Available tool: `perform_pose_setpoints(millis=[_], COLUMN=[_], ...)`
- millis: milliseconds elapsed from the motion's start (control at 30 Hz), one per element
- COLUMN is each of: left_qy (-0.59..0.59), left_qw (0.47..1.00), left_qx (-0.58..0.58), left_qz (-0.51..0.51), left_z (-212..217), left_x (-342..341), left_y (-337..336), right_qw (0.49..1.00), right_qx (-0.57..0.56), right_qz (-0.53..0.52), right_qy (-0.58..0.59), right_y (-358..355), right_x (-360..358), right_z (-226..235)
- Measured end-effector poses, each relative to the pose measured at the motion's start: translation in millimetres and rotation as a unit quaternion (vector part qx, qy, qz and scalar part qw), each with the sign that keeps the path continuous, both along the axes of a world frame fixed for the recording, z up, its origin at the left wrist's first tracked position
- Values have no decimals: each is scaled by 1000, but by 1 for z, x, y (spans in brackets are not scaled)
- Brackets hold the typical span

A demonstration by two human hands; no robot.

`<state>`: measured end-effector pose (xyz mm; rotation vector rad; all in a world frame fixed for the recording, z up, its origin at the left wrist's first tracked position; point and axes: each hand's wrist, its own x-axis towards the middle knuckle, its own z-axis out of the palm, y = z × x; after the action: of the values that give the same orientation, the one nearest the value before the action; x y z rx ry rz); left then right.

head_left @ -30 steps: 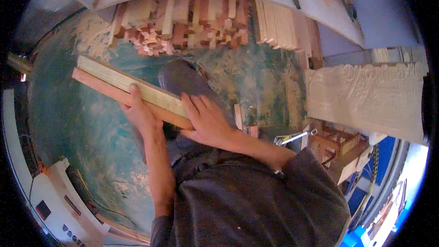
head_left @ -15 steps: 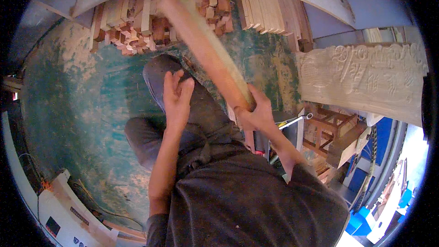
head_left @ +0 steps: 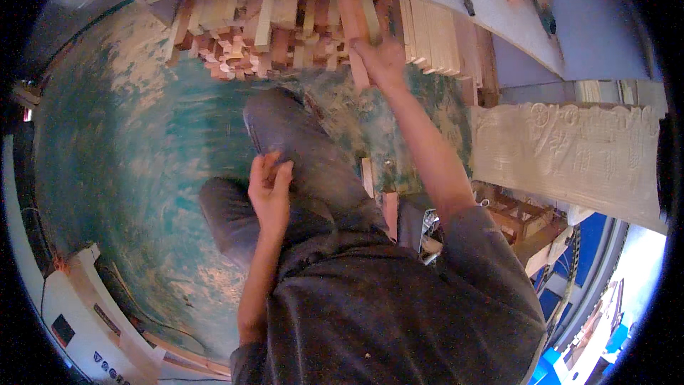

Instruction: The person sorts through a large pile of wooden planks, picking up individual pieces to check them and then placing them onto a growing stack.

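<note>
One reddish bar [head_left: 350, 13], gripped by the right fingers [head_left: 361, 48], points lengthwise forward, slightly left; left fingers [head_left: 268, 162] curl loosely.

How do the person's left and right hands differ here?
The right hand grips a reddish wood piece; the left hand shows nothing in it. The right hand is out by the stacked wood, while the left hand is close to the legs. Both are bare.

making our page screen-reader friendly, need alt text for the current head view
A person's right grip holds reddish wood by stacked wooden strips, while the left grip hangs loosely curled over the legs. A pale carved panel is at the right.
</note>
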<state>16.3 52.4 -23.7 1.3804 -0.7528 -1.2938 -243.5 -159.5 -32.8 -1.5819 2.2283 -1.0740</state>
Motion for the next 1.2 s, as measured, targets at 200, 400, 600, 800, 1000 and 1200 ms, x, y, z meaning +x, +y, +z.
perform_pose_setpoints(millis=[200, 400, 600, 800, 1000, 1200], left_qy=[-67, -64, -138, -59, -129, -71], left_qw=[986, 959, 956, 969, 964, 974], left_qx=[61, 95, 158, 122, 174, 126], left_qz=[137, 258, 206, 207, 158, 176], left_z=[3, -11, -10, -23, -9, -5], left_x=[63, 90, 84, 85, 75, 66], left_y=[65, 116, 94, 88, 78, 78], right_qw=[980, 974, 993, 988, 983, 988], right_qx=[184, 219, 4, -114, -144, -113], right_qz=[21, 48, 90, 29, 65, 75], right_qy=[78, 27, 81, 96, 97, 67], right_y=[-118, -154, -114, -121, -125, -116], right_x=[39, 55, 58, 74, 61, 74], right_z=[13, -8, -31, -51, -56, -45])
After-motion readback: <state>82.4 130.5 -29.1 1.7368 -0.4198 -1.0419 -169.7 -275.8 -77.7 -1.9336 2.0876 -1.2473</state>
